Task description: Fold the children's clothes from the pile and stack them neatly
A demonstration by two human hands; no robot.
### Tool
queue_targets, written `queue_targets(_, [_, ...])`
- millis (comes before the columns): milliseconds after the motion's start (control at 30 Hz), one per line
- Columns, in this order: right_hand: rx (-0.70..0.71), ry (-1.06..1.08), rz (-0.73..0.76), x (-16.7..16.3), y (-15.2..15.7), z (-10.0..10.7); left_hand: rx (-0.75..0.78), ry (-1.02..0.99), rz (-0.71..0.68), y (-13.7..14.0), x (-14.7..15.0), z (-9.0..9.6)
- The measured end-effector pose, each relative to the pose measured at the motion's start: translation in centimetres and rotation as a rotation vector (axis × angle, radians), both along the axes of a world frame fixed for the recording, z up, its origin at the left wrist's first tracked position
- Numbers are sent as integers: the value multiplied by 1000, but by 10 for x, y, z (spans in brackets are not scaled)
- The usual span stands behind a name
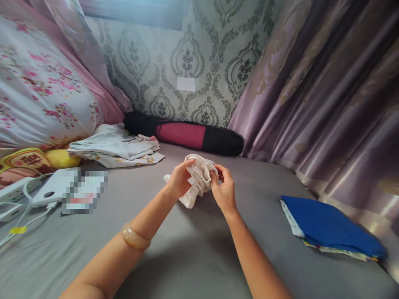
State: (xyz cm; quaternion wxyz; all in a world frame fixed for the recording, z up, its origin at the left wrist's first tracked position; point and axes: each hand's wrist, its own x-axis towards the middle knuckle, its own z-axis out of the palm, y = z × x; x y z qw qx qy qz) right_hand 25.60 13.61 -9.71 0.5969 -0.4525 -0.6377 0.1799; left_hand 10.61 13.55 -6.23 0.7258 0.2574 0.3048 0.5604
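Between my two hands is a bunched white garment (199, 176) with faint spots, gathered in folds just above the grey bed sheet (183, 257). My left hand (180, 180) grips its left side, thumb at the upper folds. On the other side my right hand (223, 189) pinches the gathered cloth between thumb and fingers. A loose end of the garment hangs down below my left hand, and another bit shows to its left. The exact kind of garment is hidden by the folds. A pale bangle (135, 237) circles my left forearm.
White folded clothes (116, 143) lie at the back left, near a black and magenta bolster-shaped bag (183, 135) along the wall. A folded blue cloth pile (332, 226) sits at right. A white power bank (57, 187), cables and a power strip (23, 189) occupy the left.
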Motion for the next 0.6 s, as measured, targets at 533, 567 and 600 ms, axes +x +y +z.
queue_targets(533, [-134, 37, -52, -4, 20, -15, 312, 841, 558, -55, 6, -29])
queue_targets(567, [-132, 33, -58, -5, 20, -13, 302, 858, 442, -62, 8, -33])
queue_targets(600, [-129, 31, -68, -6, 21, -11, 287, 879, 350, -66, 10, -36])
